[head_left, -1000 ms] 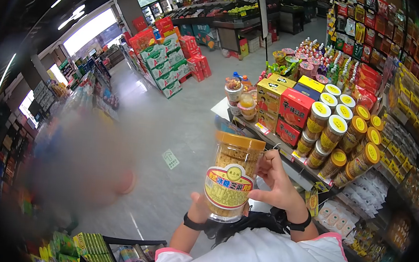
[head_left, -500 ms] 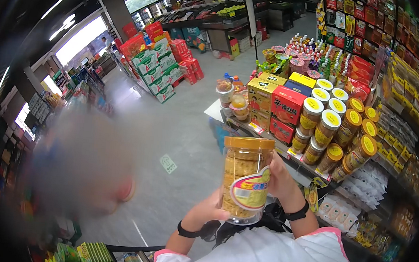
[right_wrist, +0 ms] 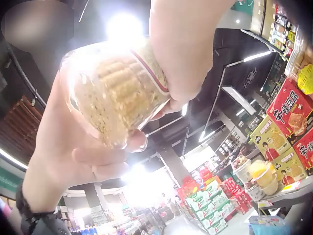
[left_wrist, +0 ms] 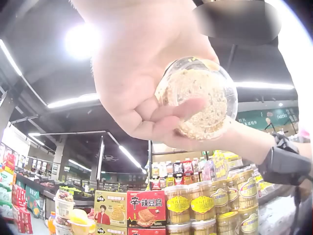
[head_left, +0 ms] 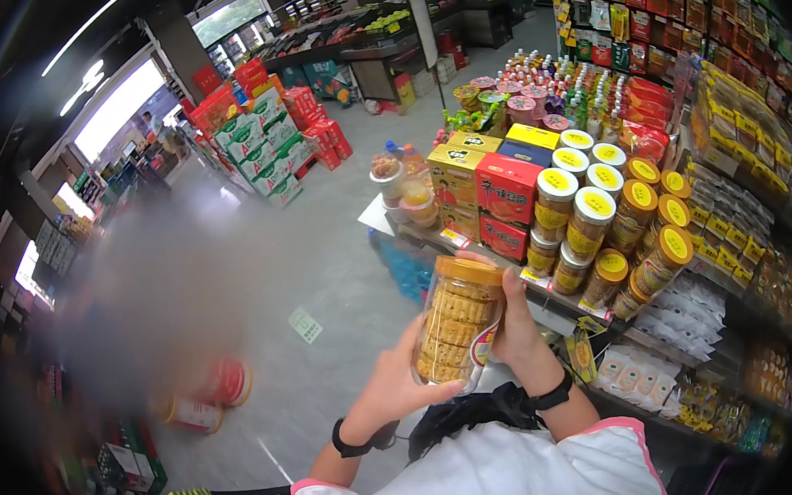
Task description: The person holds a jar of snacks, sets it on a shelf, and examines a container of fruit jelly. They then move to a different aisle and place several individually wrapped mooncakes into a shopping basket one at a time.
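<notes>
A clear plastic jar (head_left: pixel 457 331) with an orange-yellow lid (head_left: pixel 470 271) is held up in front of the body, filled with stacked round sesame biscuits. Its label shows only as a sliver at the right side. My left hand (head_left: pixel 394 385) grips the lower left of the jar, thumb across the front near the bottom. In the left wrist view its fingers (left_wrist: pixel 168 120) curl under the see-through base (left_wrist: pixel 210 105). My right hand (head_left: pixel 520 330) holds the upper right side, thumb by the lid; its other fingers are mostly hidden behind the jar.
A shelf to the right bears similar jars with white and yellow lids (head_left: pixel 594 205), red boxes (head_left: pixel 505 189) and fruit cups (head_left: pixel 418 203). Stacked green-and-white cartons (head_left: pixel 257 148) stand across the aisle floor (head_left: pixel 345 243). Red tubs (head_left: pixel 222 383) sit at lower left.
The jar has been turned in both hands, its label swinging from the front to the right edge. My left hand has come up round the lower side. The head view has shifted toward the right.
</notes>
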The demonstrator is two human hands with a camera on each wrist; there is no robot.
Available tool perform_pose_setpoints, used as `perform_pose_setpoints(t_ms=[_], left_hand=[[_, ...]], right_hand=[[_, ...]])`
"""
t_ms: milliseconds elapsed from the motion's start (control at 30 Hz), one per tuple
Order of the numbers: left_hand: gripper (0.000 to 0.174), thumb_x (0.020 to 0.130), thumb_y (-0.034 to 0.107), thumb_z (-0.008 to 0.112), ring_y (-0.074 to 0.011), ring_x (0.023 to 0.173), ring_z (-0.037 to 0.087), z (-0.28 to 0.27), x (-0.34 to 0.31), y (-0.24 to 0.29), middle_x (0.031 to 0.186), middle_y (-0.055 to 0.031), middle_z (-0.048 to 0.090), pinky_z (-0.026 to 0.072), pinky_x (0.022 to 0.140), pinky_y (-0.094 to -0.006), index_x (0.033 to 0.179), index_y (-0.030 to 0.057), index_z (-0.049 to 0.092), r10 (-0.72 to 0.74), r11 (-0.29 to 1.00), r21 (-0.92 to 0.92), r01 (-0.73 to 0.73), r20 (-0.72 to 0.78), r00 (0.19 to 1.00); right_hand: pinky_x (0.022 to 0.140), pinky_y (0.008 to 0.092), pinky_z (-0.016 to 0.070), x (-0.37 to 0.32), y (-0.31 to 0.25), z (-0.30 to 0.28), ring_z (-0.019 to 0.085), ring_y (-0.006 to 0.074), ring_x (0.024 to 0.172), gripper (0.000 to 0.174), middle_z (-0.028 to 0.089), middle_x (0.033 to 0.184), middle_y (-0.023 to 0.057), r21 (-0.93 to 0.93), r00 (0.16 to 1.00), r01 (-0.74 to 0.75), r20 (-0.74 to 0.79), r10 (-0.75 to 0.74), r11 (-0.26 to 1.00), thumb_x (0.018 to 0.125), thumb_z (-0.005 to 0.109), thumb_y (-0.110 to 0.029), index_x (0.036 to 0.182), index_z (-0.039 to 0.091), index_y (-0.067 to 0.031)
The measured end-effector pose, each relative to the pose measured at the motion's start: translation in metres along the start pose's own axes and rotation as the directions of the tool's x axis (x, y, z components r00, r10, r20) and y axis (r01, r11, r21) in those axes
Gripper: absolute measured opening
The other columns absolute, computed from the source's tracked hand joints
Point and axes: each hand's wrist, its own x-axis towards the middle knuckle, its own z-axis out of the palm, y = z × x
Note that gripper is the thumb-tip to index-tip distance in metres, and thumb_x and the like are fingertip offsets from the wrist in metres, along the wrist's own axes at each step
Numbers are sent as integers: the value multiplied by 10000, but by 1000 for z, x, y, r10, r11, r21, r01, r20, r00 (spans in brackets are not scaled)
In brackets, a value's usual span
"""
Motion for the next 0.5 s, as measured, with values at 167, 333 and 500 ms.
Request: perform_pose_setpoints(t_ms=[167, 333, 500], left_hand=[[857, 607, 268, 790, -234, 998, 598, 14, 13, 1, 1069, -161, 607, 448, 870, -330, 1303, -22, 384, 190, 967, 195, -166, -108, 976], [842, 555, 259, 811, -239, 935, 605, 18, 32, -18, 1054, -163, 603, 461, 831, -325, 1265, -3, 443, 511, 788, 495, -367, -191, 838], [841, 518, 250, 831, -310, 1018, 550, 11, 48, -13, 1135, -172, 569, 433, 872, -361, 1237, 15, 463, 789, 525, 593, -610, -72, 610]], right_hand=[[914, 294, 432, -5, -21, -13, 512, 163, 1107, 775, 507, 1211, 98, -220, 982, 171, -36, -183, 960, 795, 574, -594, 1288, 372, -30], [969, 295, 378, -15, -47, -28, 452, 163, 1176, 956, 449, 1270, 95, -354, 969, 226, -14, -246, 907, 682, 672, -631, 1322, 324, -11], [1043, 344, 297, -27, -73, -36, 382, 215, 1257, 1152, 386, 1351, 154, -426, 946, 324, 159, -283, 845, 562, 778, -583, 1389, 228, 1]])
